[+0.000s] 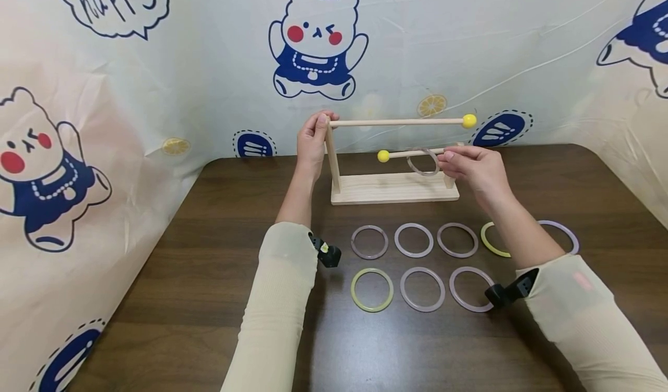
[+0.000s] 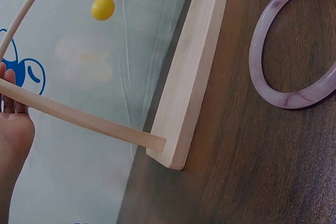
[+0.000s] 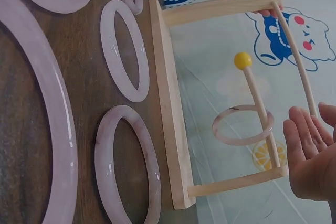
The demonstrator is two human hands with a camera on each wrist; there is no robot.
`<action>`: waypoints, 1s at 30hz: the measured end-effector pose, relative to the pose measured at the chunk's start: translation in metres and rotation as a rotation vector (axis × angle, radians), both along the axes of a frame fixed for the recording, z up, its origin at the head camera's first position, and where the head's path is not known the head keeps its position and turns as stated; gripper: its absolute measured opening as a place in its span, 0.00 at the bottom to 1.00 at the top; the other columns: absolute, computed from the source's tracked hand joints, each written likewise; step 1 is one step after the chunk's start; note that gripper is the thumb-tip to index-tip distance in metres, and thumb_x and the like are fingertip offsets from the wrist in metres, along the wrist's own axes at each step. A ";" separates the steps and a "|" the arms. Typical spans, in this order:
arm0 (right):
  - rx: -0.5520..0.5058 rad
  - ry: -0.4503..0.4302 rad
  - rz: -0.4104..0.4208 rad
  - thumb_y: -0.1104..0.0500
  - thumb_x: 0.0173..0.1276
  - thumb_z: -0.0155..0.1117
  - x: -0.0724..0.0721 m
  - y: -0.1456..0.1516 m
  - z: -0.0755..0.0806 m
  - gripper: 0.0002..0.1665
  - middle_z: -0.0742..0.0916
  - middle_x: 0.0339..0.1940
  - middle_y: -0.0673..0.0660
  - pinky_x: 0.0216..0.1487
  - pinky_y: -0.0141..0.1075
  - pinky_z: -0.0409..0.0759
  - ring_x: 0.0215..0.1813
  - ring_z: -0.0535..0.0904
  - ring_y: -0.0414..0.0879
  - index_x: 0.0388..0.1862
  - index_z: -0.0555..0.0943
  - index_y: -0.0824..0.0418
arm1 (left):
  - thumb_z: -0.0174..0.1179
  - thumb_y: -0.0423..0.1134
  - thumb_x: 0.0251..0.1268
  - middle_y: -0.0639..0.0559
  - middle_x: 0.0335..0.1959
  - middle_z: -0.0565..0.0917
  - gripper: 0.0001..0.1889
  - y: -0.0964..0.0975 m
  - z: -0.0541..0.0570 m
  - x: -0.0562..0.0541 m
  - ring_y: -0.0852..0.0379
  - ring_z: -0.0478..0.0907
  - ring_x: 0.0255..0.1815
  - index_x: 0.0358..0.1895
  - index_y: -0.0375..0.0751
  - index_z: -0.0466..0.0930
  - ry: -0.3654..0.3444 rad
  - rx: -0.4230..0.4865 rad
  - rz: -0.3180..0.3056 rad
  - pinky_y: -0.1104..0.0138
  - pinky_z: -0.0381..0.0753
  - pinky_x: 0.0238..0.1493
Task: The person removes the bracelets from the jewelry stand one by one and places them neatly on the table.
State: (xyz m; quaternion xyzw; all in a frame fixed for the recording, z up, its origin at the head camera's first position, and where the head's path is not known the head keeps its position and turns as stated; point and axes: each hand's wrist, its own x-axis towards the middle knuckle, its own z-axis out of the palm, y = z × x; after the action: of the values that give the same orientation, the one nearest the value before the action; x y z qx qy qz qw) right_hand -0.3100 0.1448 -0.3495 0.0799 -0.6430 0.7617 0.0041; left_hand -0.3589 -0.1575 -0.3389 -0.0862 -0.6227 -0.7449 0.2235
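A light wooden bangle stand (image 1: 394, 190) has two horizontal rods with yellow ball ends, one high and one low. My left hand (image 1: 313, 142) grips the top of its left upright, where the upper rod joins. Round the lower rod hangs a marbled pinkish bangle (image 3: 216, 130), seen in the right wrist view. Just beside that bangle is my right hand (image 1: 477, 171), its fingers (image 3: 299, 135) extended and apart from the bangle in the right wrist view. The left wrist view shows the left hand (image 2: 16, 135) at the upright and only part of the hung bangle.
Several bangles lie in two rows in front of the stand, among them a yellow-green bangle (image 1: 372, 309) and a pale lilac bangle (image 1: 414, 254). The right forearm partly covers another yellow-green bangle (image 1: 487, 242) and a purple bangle (image 1: 573, 238). A patterned cloth (image 1: 224, 79) hangs behind the brown table (image 1: 209, 299).
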 end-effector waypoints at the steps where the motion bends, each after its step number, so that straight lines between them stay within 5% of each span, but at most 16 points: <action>1: 0.027 0.006 -0.015 0.63 0.61 0.66 -0.001 -0.001 0.000 0.16 0.87 0.27 0.51 0.34 0.30 0.80 0.31 0.84 0.40 0.43 0.79 0.75 | 0.50 0.40 0.70 0.58 0.33 0.82 0.16 0.000 0.000 0.000 0.39 0.72 0.49 0.46 0.27 0.77 -0.001 -0.001 -0.001 0.67 0.70 0.50; 8: 0.355 0.070 -0.150 0.61 0.62 0.64 -0.008 -0.004 -0.004 0.20 0.86 0.27 0.47 0.32 0.25 0.78 0.31 0.83 0.34 0.46 0.78 0.76 | 0.50 0.42 0.70 0.58 0.34 0.82 0.17 -0.001 0.000 0.000 0.38 0.71 0.51 0.46 0.29 0.77 -0.009 -0.007 -0.002 0.67 0.69 0.50; 16: 0.637 0.223 -0.287 0.60 0.61 0.66 -0.014 -0.006 -0.012 0.15 0.86 0.35 0.64 0.29 0.18 0.72 0.29 0.79 0.28 0.42 0.83 0.70 | 0.49 0.41 0.70 0.58 0.33 0.82 0.18 0.000 0.000 0.000 0.35 0.69 0.51 0.47 0.26 0.76 0.000 -0.011 -0.004 0.67 0.69 0.50; 23: 0.775 0.239 -0.277 0.60 0.60 0.66 -0.019 -0.009 -0.019 0.13 0.86 0.36 0.64 0.28 0.20 0.69 0.40 0.83 0.53 0.40 0.84 0.68 | 0.50 0.41 0.69 0.58 0.33 0.82 0.18 0.000 0.000 0.001 0.52 0.76 0.43 0.48 0.26 0.76 -0.013 -0.021 0.005 0.67 0.69 0.50; 30: 0.823 0.221 -0.220 0.58 0.61 0.66 -0.023 -0.013 -0.023 0.14 0.85 0.37 0.65 0.28 0.28 0.70 0.41 0.82 0.55 0.40 0.83 0.69 | 0.50 0.43 0.70 0.59 0.34 0.82 0.20 -0.001 0.000 0.002 0.41 0.72 0.49 0.49 0.26 0.75 -0.008 -0.036 0.006 0.67 0.69 0.50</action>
State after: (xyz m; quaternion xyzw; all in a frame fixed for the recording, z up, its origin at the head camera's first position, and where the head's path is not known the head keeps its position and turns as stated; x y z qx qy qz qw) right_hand -0.3332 0.1323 -0.3724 0.0870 -0.8933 0.4238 0.1216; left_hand -0.3571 -0.1582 -0.3388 -0.0854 -0.6371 -0.7333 0.2215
